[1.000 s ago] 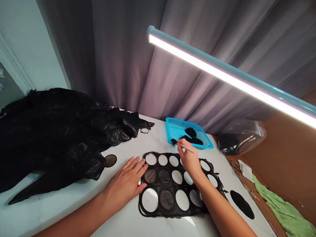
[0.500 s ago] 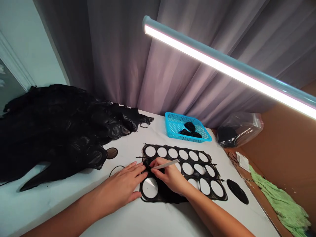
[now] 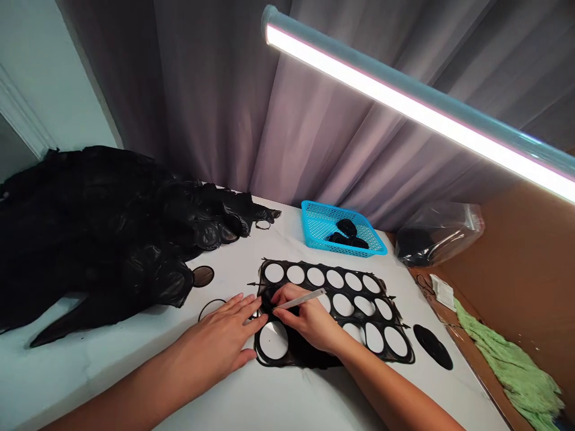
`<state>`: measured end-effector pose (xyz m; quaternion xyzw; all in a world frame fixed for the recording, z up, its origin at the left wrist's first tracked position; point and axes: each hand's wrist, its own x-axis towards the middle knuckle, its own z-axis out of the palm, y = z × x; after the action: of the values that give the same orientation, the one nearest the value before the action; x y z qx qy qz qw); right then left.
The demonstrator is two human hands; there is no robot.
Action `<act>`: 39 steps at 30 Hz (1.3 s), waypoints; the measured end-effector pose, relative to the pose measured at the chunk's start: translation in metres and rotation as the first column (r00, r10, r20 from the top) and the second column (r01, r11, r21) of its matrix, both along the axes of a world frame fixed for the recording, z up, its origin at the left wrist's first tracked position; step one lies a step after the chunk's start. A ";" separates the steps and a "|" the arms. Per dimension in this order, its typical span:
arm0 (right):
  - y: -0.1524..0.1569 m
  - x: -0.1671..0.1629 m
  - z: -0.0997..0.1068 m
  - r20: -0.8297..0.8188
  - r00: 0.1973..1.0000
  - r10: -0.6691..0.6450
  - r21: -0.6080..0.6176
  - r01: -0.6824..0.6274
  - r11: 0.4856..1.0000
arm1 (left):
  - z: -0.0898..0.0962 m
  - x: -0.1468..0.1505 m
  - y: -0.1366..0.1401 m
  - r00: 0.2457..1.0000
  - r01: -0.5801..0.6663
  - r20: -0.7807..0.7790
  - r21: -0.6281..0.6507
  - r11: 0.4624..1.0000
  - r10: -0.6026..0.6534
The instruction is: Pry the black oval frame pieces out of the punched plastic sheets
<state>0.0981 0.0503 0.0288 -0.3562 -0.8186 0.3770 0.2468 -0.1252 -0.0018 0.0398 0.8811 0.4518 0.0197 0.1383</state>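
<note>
A black sheet (image 3: 330, 353) with rows of round cut-out holes lies flat on the white table. My left hand (image 3: 227, 329) rests palm down at its left edge, fingers stretched out and fingertips touching the black material. In a pen-like grip, my right hand (image 3: 308, 317) holds a slim, flat, pale metal tool (image 3: 302, 300) over the left part of the sheet. The tool's working tip is hard to make out against the black, so its exact kind is unclear. A thin black ring (image 3: 211, 304) lies partly behind my left hand.
A large heap of sheer black material (image 3: 103, 239) covers the table's left side. Behind the sheet stands a blue basket (image 3: 314, 230) holding black pieces. At the right are black discs (image 3: 432, 346), a clear bag (image 3: 442, 233) and a green cloth (image 3: 507, 359). A lit tube lamp (image 3: 404, 105) hangs above.
The camera view has shifted slightly. Both hands keep nearly the same place on the sheet, and the tool in my right hand has moved only a little.
</note>
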 end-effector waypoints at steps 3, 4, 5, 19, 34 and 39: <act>-0.010 -0.006 -0.005 0.078 0.997 -0.017 0.097 0.009 0.995 | -0.007 -0.001 0.000 1.000 0.019 0.020 0.040 0.999 -0.020; -0.013 -0.009 -0.008 0.120 0.993 -0.019 0.156 0.001 0.988 | -0.010 -0.002 0.000 0.999 0.025 0.034 0.054 0.998 -0.027; -0.016 -0.012 -0.011 0.163 0.987 -0.017 0.219 -0.019 0.976 | -0.013 -0.002 0.000 0.998 0.026 0.046 0.068 0.997 -0.029; 0.013 0.061 0.005 0.033 0.902 -0.431 0.100 0.426 0.899 | -0.016 0.008 0.005 0.974 0.042 0.202 0.289 0.956 -0.104; 0.005 0.049 0.000 -0.017 0.991 -0.134 -0.056 0.133 0.990 | -0.034 0.031 0.002 0.948 0.251 0.153 0.172 0.952 -0.278; 0.006 0.048 0.002 -0.003 0.993 -0.118 -0.061 0.117 0.991 | -0.026 0.030 0.003 0.947 0.268 0.163 0.084 0.960 -0.278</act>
<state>0.1459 0.0561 0.0311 -0.4100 -0.7836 0.3874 0.2603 -0.0950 0.0011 0.0139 0.9339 0.3109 0.0904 0.1518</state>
